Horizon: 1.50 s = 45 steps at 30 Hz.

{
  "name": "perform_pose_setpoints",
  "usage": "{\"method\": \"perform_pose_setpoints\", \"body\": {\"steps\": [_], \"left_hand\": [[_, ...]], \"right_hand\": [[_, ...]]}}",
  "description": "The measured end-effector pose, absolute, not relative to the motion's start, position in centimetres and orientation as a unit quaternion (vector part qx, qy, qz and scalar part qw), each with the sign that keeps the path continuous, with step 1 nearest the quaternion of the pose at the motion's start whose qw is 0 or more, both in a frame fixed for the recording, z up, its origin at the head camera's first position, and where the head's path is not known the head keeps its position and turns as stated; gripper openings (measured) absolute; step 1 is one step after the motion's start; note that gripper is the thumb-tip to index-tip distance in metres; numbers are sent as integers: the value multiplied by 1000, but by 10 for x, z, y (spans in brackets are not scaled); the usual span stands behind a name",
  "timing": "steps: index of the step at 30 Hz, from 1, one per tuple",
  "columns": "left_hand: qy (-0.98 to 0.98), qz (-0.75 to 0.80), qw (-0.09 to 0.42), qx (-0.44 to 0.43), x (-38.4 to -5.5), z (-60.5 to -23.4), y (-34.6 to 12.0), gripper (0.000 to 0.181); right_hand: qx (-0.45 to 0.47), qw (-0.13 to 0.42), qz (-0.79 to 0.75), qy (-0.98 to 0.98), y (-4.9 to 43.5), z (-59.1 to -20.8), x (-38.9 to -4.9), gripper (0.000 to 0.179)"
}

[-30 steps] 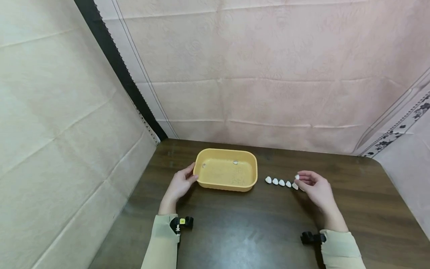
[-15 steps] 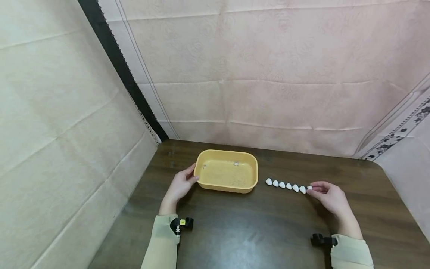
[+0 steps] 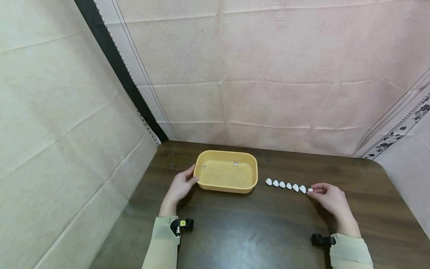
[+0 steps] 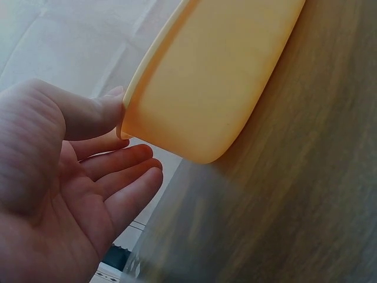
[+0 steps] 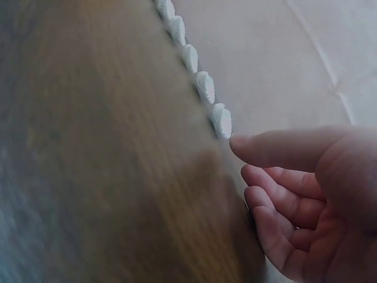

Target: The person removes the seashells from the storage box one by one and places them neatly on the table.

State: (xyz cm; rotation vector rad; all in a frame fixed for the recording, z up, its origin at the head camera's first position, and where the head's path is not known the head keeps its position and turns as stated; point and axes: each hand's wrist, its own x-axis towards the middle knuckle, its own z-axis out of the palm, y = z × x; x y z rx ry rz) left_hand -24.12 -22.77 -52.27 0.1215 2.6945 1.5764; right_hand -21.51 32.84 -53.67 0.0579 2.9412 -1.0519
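A row of several small white seashells [image 3: 289,185] runs along the table; ridges show on the shells [image 5: 205,87] in the right wrist view. My right hand [image 3: 332,200] is at the row's right end, pinching another white shell [image 3: 309,189] between thumb and fingers. From the right wrist, the thumb of that hand [image 5: 306,194] hides the pinched shell. My left hand [image 3: 179,185] holds the left end of a yellow plastic tub [image 3: 225,188]. Seen from the left wrist, its thumb [image 4: 97,115] lies against the tub's rim, with a finger behind it and the others loosely bent.
Inside the tub lie a small pale piece [image 3: 236,163], a second speck on the left and some grit. The dark wooden table [image 3: 242,231] meets cloth-covered walls [image 3: 268,93] at the back and sides.
My right hand has moved right past the end of the row with a shell pinched, then stayed there, lowering slightly. Left hand and tub have kept their place.
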Motion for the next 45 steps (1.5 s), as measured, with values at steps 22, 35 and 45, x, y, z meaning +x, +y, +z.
{"method": "perform_pose_setpoints", "body": {"steps": [22,35,45], "left_hand": [[861,508,10,37,-241,-523,-230,58],[861,507,10,37,-240,-523,-229,57],[861,507,10,37,-240,-522,-228,57]], "right_hand": [[12,0,-340,941,320,-538,-218,31],[14,10,-342,940,321,-538,-218,33],[14,11,-345,938,322,-540,-216,34]]}}
